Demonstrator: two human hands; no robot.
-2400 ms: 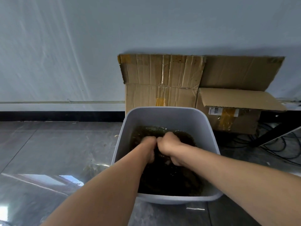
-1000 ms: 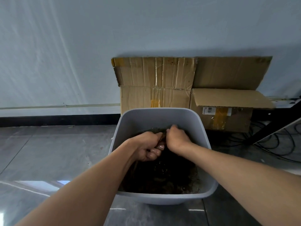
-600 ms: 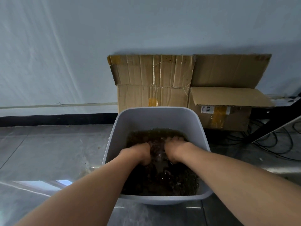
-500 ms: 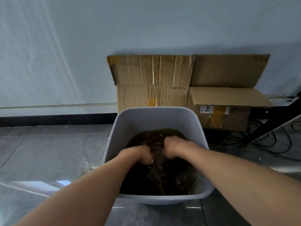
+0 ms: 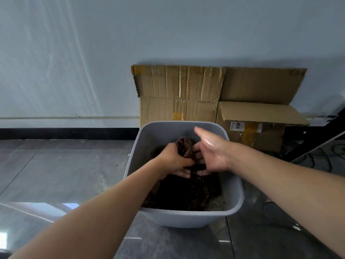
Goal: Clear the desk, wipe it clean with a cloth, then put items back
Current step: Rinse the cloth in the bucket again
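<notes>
1. Gripping the wet, dark brown cloth (image 5: 184, 146), the left hand (image 5: 174, 160) has its fingers curled round the middle of the bunch.
2. The cloth is held above the dark water (image 5: 186, 193), with its top sticking up past the left hand's knuckles and its lower end hanging down towards the water.
3. The right hand (image 5: 212, 156) is wide, with the thumb stretched up and away. Its fingers reach in against the right side of the cloth, but I cannot tell whether they clasp it.
4. Both hands are inside a grey tub (image 5: 186, 218), which stands on a glossy grey floor (image 5: 56, 165).
5. Just beyond the tub, flattened cardboard (image 5: 179, 90) leans on the pale wall (image 5: 168, 30), with a box (image 5: 257, 126) to its right.
6. Black cables (image 5: 326, 157) lie on the floor at far right.
</notes>
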